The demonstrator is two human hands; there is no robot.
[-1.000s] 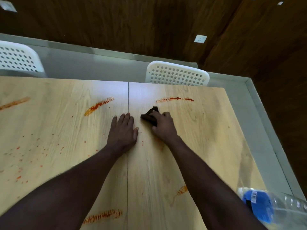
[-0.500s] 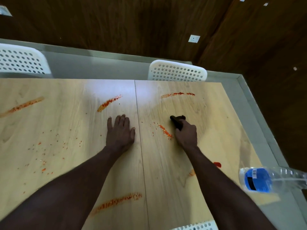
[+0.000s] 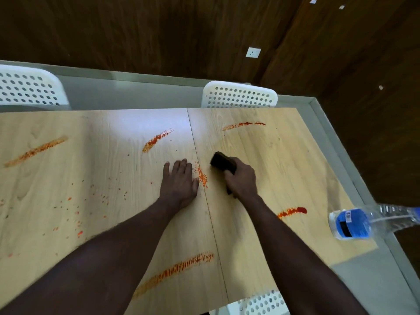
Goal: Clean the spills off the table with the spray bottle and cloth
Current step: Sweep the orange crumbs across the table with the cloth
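Dark cloth (image 3: 223, 163); orange-red spills (image 3: 156, 140)

Left hand (image 3: 179, 184) flat, fingers (image 3: 181, 165) straight, right hand (image 3: 242, 179) curled, gripping

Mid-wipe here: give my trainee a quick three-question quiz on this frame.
1. True or false: the left hand lies flat on the table.
2. Which hand grips the dark cloth?
3. The bottle lies: A) at the table's right edge, B) between the hands, C) in the left hand.
Key: 1 true; 2 the right hand; 3 A.
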